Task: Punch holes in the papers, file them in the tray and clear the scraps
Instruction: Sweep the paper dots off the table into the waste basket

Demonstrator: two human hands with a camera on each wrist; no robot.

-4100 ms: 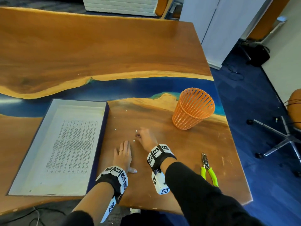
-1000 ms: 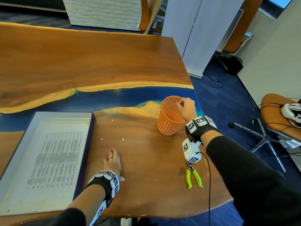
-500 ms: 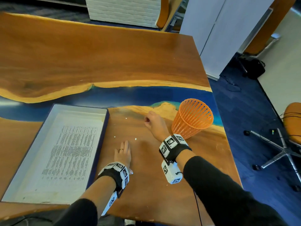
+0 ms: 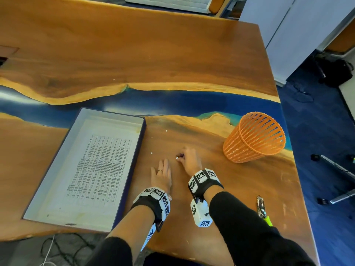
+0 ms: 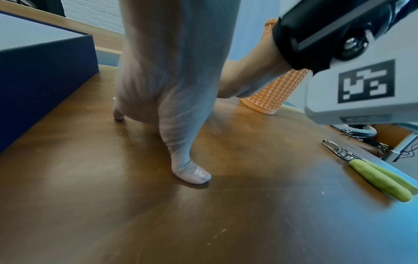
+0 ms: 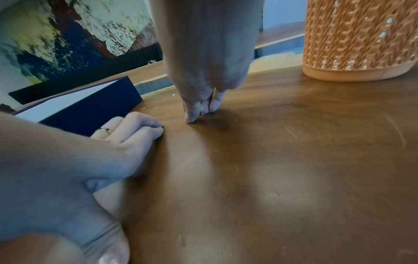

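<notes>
A grey tray [image 4: 107, 118] with dark blue walls lies on the left of the table, with a printed paper [image 4: 99, 169] flat inside it. My left hand [image 4: 162, 169] rests flat on the wood just right of the tray, fingers straight. Just right of its fingertips, my right hand [image 4: 181, 157] has its fingertips [image 6: 192, 114] bunched down on the table, pinching a small white paper scrap [image 4: 177, 158]. Two more scraps [image 4: 151, 153] lie loose on the wood nearer the tray, one of them [image 4: 166, 130] farther back. An orange mesh basket [image 4: 253, 137] stands to the right.
A hole punch [image 4: 262, 210] with green handles lies by the near right table edge, right of my right forearm. The table ends just right of the basket, with blue carpet and chair legs [image 4: 336, 167] beyond. Cables [image 4: 63, 248] hang below the near edge.
My right hand left the basket rim, came back left across the table and set its fingertips on a scrap beside my left hand. The left hand stayed flat in place.
</notes>
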